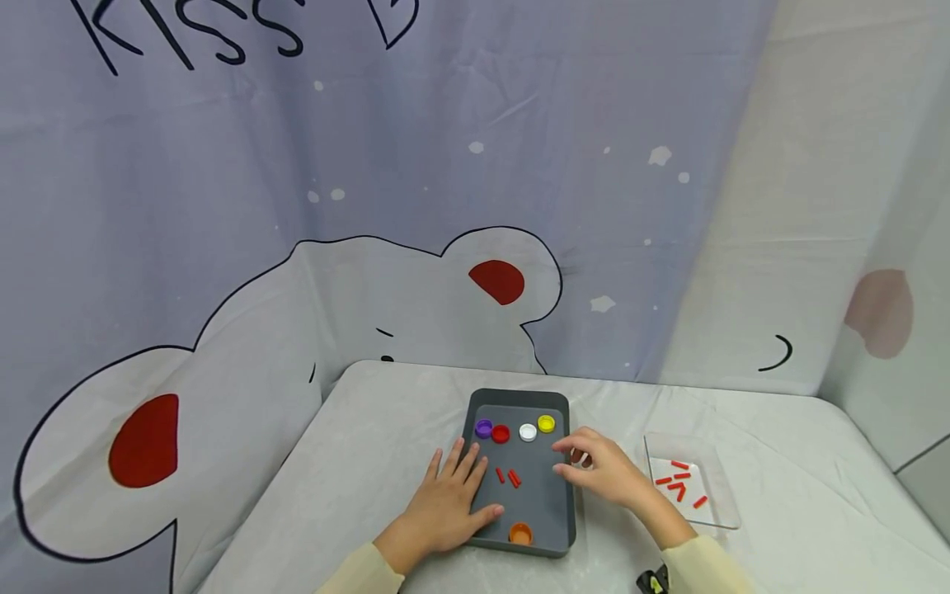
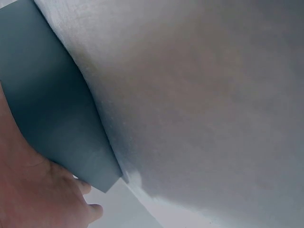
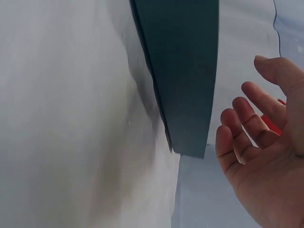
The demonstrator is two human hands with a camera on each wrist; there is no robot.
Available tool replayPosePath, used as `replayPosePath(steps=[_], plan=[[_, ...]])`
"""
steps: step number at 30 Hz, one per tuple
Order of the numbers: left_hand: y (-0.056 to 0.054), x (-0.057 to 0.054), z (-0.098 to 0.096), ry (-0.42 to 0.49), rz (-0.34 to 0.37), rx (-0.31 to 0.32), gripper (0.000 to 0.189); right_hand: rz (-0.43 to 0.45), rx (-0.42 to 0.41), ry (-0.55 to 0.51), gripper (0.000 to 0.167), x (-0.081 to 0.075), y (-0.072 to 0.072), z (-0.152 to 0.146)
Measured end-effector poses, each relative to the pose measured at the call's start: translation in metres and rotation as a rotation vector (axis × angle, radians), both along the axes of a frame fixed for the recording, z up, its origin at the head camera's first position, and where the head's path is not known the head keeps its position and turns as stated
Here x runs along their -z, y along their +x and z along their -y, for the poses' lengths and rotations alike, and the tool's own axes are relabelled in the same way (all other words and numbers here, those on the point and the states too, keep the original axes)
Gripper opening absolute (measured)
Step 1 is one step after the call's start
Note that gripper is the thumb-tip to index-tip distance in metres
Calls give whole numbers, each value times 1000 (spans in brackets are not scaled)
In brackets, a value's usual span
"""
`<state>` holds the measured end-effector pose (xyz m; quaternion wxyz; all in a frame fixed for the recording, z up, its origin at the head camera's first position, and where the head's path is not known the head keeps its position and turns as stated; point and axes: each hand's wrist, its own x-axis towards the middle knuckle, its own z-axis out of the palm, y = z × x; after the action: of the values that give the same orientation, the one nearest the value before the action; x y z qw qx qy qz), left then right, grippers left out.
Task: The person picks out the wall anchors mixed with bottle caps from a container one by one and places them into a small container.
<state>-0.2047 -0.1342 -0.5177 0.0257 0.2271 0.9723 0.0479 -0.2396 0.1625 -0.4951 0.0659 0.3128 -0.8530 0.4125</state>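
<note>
A dark grey rectangular tray [image 1: 536, 503] lies on the cloth. My left hand [image 1: 444, 507] rests with fingers spread over its left edge, and the tray's outer wall [image 2: 61, 99] shows beside that hand in the left wrist view. Above the tray's right edge, my right hand [image 1: 603, 466] has loosely bent fingers and nothing between them; its palm side [image 3: 259, 171] faces the right wrist camera. Two short red sticks [image 1: 514, 478] lie mid-tray between the hands. Small round cups stand in the tray: purple [image 1: 484, 428], red [image 1: 500, 434], white [image 1: 528, 432] and yellow [image 1: 546, 423] at the back, orange [image 1: 521, 534] in front.
To the right of the tray sits a clear shallow box [image 1: 723, 487] holding several red sticks [image 1: 681, 492]. A small black object [image 1: 651, 581] is by the right sleeve. White cloth [image 1: 401, 445] covers the table, and a printed curtain [image 1: 416, 165] hangs behind it.
</note>
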Motion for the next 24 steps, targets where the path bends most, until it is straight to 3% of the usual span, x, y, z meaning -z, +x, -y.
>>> replayPosePath(steps=[14,24], plan=[[-3,6,2,7,-5,13,84,67,-85,151,31,3,-9,39],[-4,7,2,-7,-20,18,85,105,-145,397,36,4,-22,55]])
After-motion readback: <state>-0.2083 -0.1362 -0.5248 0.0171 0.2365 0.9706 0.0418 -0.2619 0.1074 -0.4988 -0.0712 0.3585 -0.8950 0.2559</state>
